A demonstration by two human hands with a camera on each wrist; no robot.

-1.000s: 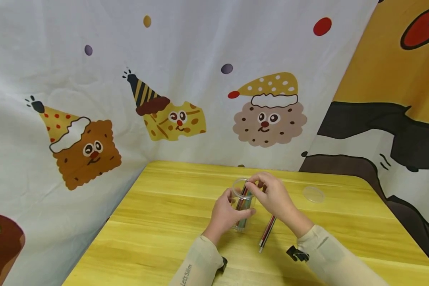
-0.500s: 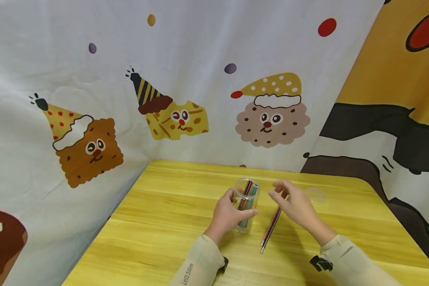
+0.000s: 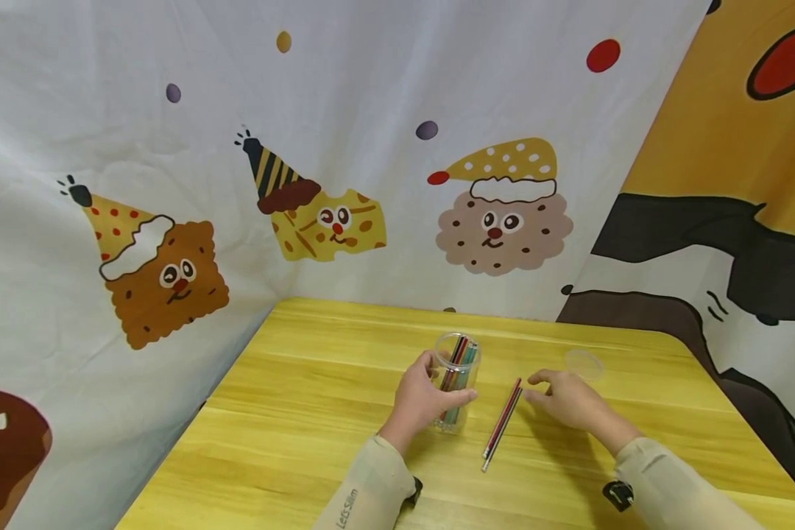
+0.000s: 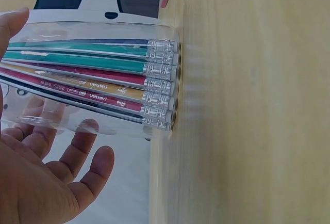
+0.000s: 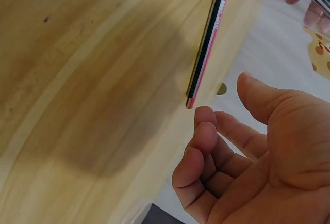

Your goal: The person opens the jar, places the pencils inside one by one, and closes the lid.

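My left hand (image 3: 419, 401) grips a clear plastic jar (image 3: 462, 367) that stands upright on the table, thumb across its near side and fingers round the back. Inside it several pencils (image 4: 103, 67) in green, red, gold and dark colours stand with their metal-capped ends down, as the left wrist view shows. To the right of the jar, two loose pencils (image 3: 502, 428), one red and one black, lie side by side. Beside their far tips my right hand (image 3: 566, 397) hovers with fingers loosely bent; nothing is in it in the right wrist view (image 5: 258, 167).
A round clear lid (image 3: 584, 364) lies flat beyond my right hand. The yellow wood-grain table (image 3: 291, 442) ends at the back against a white cloth (image 3: 344, 88) printed with cartoon snacks.
My right hand has left the jar's mouth and moved right and down, past the far ends of the loose pencils. My left hand and the jar have stayed in place.
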